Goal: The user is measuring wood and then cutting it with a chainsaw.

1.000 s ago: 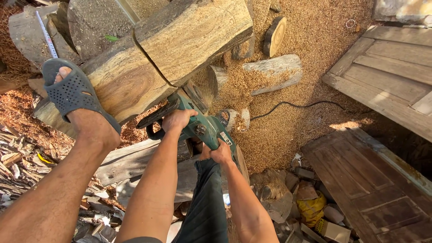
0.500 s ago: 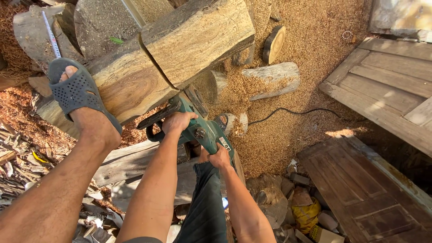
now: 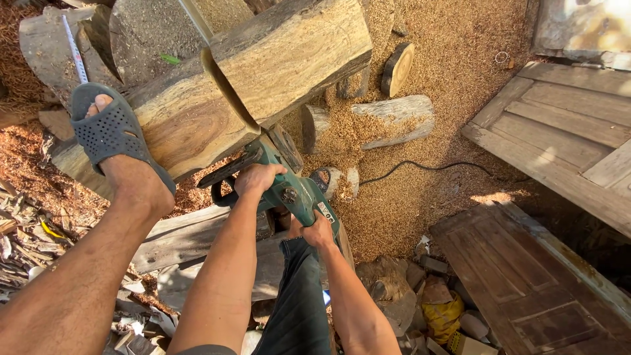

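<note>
Chainsaw (image 3: 289, 190) gripped between both hands, in log (image 3: 250, 85).

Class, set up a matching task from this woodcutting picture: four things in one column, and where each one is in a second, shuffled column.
Things:
1. green electric chainsaw
2. grey perforated slipper
3. small round log slice
4. black power cable

Places:
A. lying across the sawdust
B. pressed on the big split log
C. gripped by left hand and right hand
D. leaning upright, top of the sawdust

Pairs: 1-C, 2-B, 3-D, 4-A
</note>
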